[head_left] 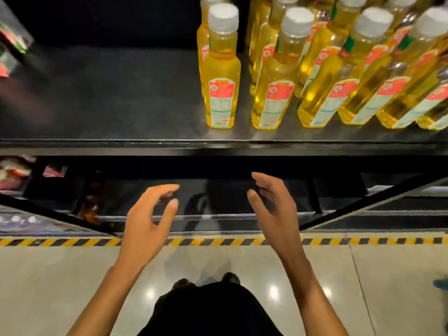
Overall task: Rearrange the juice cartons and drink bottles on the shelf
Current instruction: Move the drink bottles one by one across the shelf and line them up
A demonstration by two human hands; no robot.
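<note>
At the far left a red, green and white smear [11,37] sits at the shelf's end, too blurred to name, perhaps a carton. The dark shelf [116,98] runs rightward from it. Nearer, below its front edge, the left hand [145,221] hovers holding nothing, fingers loosely curved, thumb apart, palm turned right; the right hand [276,209] mirrors it, equally unladen, palm turned left.

Above and beyond them, on the shelf's right half, the drink bottles [363,81] stand upright in rows running far, yellow liquid under white caps; the leftmost front bottle [221,76] stands a little apart from its neighbour, while the rest crowd close.

They look full, so likely weighty for their size; the clear plastic seems stiff and probably slick. The labelled body below the shoulder offers the surest hold, not the cap; a careless reach could topple the packed rows.
</note>
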